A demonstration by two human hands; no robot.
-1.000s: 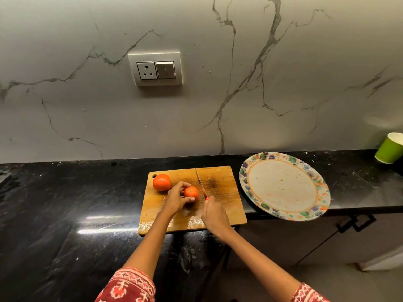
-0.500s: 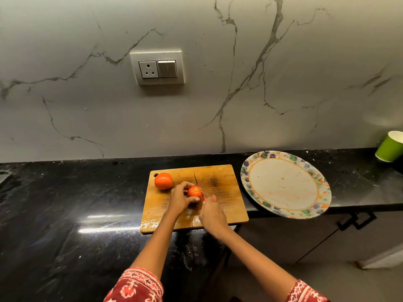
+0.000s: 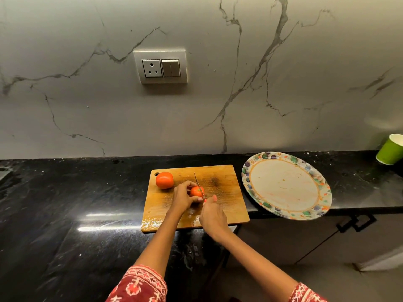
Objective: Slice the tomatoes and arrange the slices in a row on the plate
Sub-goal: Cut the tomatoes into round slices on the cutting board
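A wooden cutting board [image 3: 226, 203] lies on the black counter. A small red tomato [image 3: 197, 191] sits at the board's middle, held between the fingers and thumb of my left hand [image 3: 183, 196]. My right hand [image 3: 212, 217] grips a red-handled knife [image 3: 198, 184], and the blade rests across the right side of that tomato. A larger whole tomato [image 3: 164, 180] stands at the board's far left corner. To the right of the board is the round plate [image 3: 318, 182] with a coloured patterned rim; no slices lie on it.
The plate overhangs the counter's front edge [image 3: 359, 209]. A green paper cup [image 3: 391, 149] stands at the far right by the wall. A socket and switch panel [image 3: 161, 66] is on the marble wall. Dark cabinet doors with a handle [image 3: 356, 222] are below right.
The knife blade has come left from beside the small tomato onto it. My left hand has kept its hold on the tomato. The camera view shifted slightly.
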